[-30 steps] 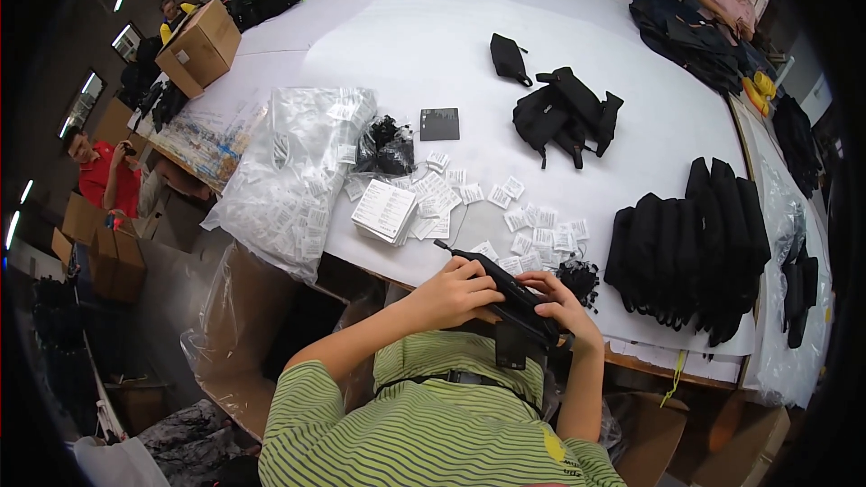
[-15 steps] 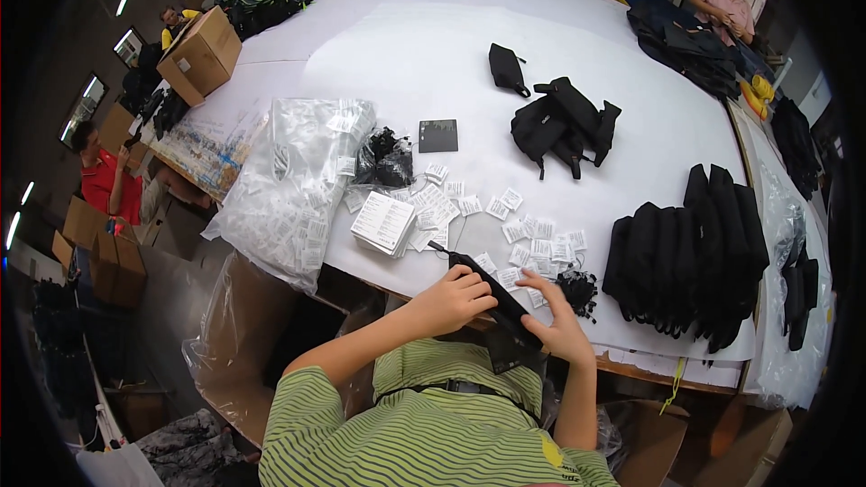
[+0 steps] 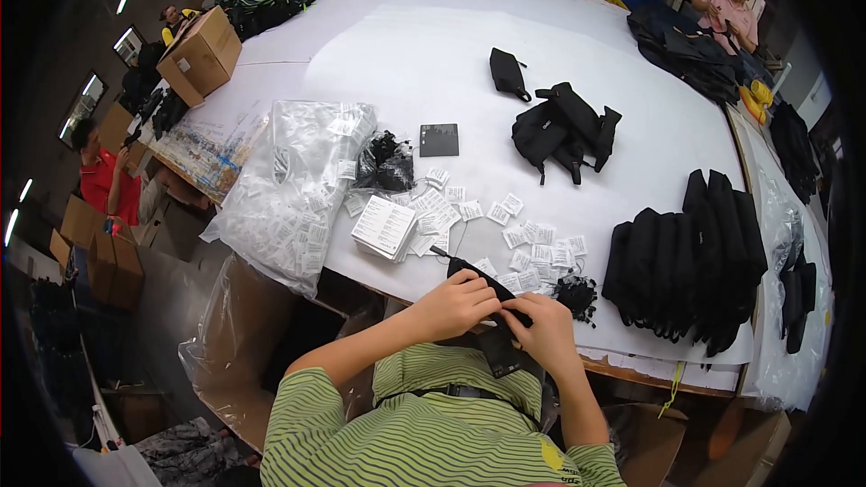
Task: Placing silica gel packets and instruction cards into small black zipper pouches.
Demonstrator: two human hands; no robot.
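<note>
At the table's near edge I hold a slim black pouch (image 3: pixel 492 286), tilted, with its pull strap toward the stack of cards. My left hand (image 3: pixel 458 305) is closed around its middle. My right hand (image 3: pixel 543 329) is closed in a pinch at the pouch, its fingertips meeting those of the left; any small piece between them is hidden. Below the fingers hangs a flat black tag (image 3: pixel 499 352). Just beyond lie loose white labels (image 3: pixel 541 252), a stack of white cards (image 3: pixel 383 228) and a small heap of black fasteners (image 3: pixel 575 296).
On the white-covered table (image 3: pixel 406 45), a row of black pouches (image 3: pixel 681 261) stands at right. More black pouches (image 3: pixel 559 131) lie farther off, near a black card (image 3: pixel 439 140). A clear plastic bag of labels (image 3: pixel 293 189) lies left, beside a bag of black fasteners (image 3: pixel 386 162). Other people sit around.
My right hand has moved left and up along the pouch, from spread fingers to a pinch beside my left fingertips. The black tag now hangs more plainly below.
</note>
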